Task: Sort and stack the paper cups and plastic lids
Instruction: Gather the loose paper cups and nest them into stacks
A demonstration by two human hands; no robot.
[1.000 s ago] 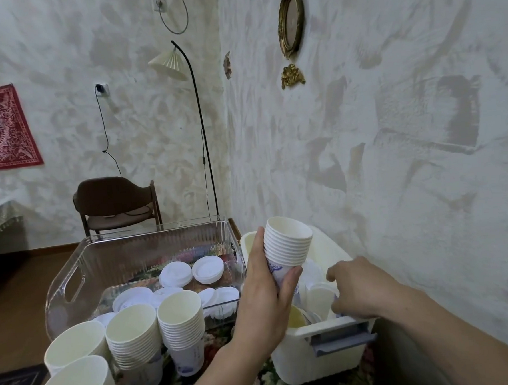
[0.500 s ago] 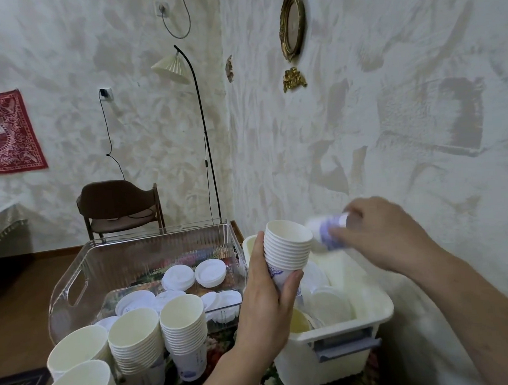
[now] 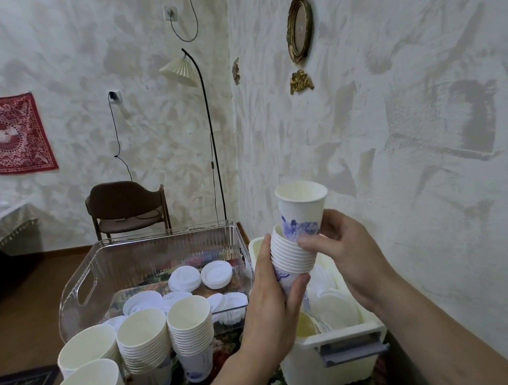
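The left hand [image 3: 276,304] grasps a nested stack [image 3: 292,257] of small paper cups, thumb on the left side and fingers curled round the lower part on the right. The stack is upright and held in the air above the near left corner of the white bin [image 3: 331,363].

The right hand [image 3: 343,246] pinches a single cup [image 3: 301,208] with a blue print, fingers curled round its lower part. This cup stands upright with its base set into the mouth of the stack and most of its body still above the top rim.

The white bin sits at the right, against the wall [image 3: 361,126], with a grey handle [image 3: 351,350] on its near side. It holds loose lids [image 3: 335,309] and at least one cup; the contents are partly hidden by the hands.

The clear bin [image 3: 80,289] sits to the left of the white bin, just beside it. White plastic lids [image 3: 200,277] lie flat on its floor, some overlapping.

Four stacks [image 3: 166,331] of wider cups stand near and left, in front of the clear bin, close together. They tilt slightly.

Far left: a brown chair [image 3: 127,204], a floor lamp [image 3: 192,77] and a red wall cloth [image 3: 8,134]. A gilt oval frame [image 3: 299,26] hangs on the right wall.
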